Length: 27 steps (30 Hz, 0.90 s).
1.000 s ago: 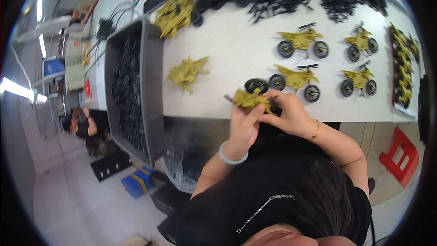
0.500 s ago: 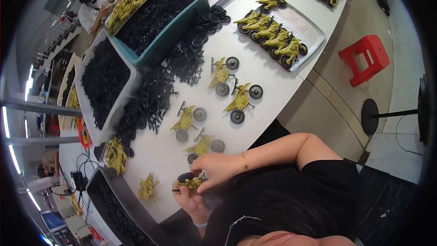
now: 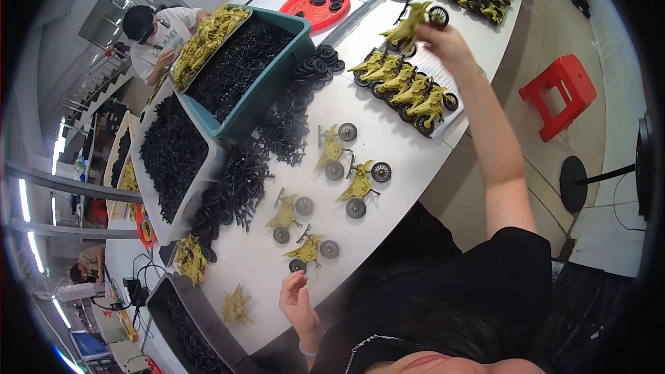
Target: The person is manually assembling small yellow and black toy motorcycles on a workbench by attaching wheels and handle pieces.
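One toy motorbike is pinched in the right hand, high over the far right part of the table. The grip is closed around its yellow body, and a black wheel shows just above the knuckles; held this way, I'd judge, the wheels and handlebar stay clear of the fingers. The left hand is empty, its fingers loosely bent at the near edge.

Just below the right hand, a row of motorbikes sits packed tightly on a white mat, probably to save room. Beside the left fingertips lies the nearest of four spaced motorbikes; the gaps seem to leave each one easy to pick up. Farther out, black parts are heaped along the middle and loose yellow bodies by the grey bin, likely to keep the stock within reach. Beyond the teal bin, a co-worker sits opposite.

Half a second ago both hands are together at the near edge, around a yellow piece; now they are well apart, the right arm stretched out. A lone motorbike stands then near where the right hand is now; whether that is the held one, I can't tell. The spaced four keep their pattern.
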Each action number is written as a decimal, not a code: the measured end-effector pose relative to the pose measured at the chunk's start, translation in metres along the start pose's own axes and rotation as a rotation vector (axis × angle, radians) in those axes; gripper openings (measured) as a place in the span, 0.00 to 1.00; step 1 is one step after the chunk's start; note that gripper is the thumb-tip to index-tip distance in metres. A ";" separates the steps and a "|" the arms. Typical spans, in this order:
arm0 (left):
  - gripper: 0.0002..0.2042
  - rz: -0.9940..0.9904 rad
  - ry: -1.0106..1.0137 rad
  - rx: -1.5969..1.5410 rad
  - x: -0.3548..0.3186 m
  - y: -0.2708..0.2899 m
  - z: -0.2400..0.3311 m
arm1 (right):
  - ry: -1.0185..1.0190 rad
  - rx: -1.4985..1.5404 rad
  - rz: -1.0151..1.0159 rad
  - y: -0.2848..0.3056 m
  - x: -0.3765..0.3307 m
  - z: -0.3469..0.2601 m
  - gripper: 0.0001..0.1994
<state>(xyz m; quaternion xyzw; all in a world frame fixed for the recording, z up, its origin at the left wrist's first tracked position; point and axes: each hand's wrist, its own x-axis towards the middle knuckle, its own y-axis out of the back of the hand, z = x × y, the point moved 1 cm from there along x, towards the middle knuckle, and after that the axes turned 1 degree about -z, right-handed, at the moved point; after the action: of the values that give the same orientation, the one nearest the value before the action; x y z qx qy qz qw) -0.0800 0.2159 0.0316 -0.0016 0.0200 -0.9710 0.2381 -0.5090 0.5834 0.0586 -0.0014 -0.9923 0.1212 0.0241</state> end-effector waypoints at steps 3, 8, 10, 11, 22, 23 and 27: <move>0.11 -0.001 -0.011 0.009 0.000 -0.004 -0.001 | -0.223 -0.024 0.192 0.046 0.062 0.034 0.09; 0.10 -0.029 0.013 0.036 0.002 -0.012 -0.003 | -0.378 -0.082 0.338 0.027 0.077 0.071 0.10; 0.10 -0.059 0.045 0.062 0.003 -0.017 0.001 | -0.420 -0.198 0.284 0.022 0.081 0.081 0.13; 0.10 -0.059 0.048 0.064 0.004 -0.018 0.001 | -0.415 -0.462 0.269 0.025 0.084 0.081 0.21; 0.10 -0.082 0.094 0.069 0.000 -0.007 -0.003 | 0.070 -1.348 0.099 0.065 0.108 0.069 0.34; 0.10 -0.069 0.090 0.067 -0.002 -0.004 -0.003 | -0.038 -1.090 -0.022 0.061 0.111 0.069 0.31; 0.10 -0.011 0.085 0.074 -0.009 0.004 -0.002 | -0.102 -1.052 -0.107 0.038 0.104 0.059 0.35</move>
<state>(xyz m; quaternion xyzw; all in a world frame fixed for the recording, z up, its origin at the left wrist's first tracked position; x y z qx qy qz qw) -0.0703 0.2171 0.0295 0.0484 -0.0057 -0.9716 0.2317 -0.6159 0.6072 -0.0030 0.0432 -0.9176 -0.3946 -0.0221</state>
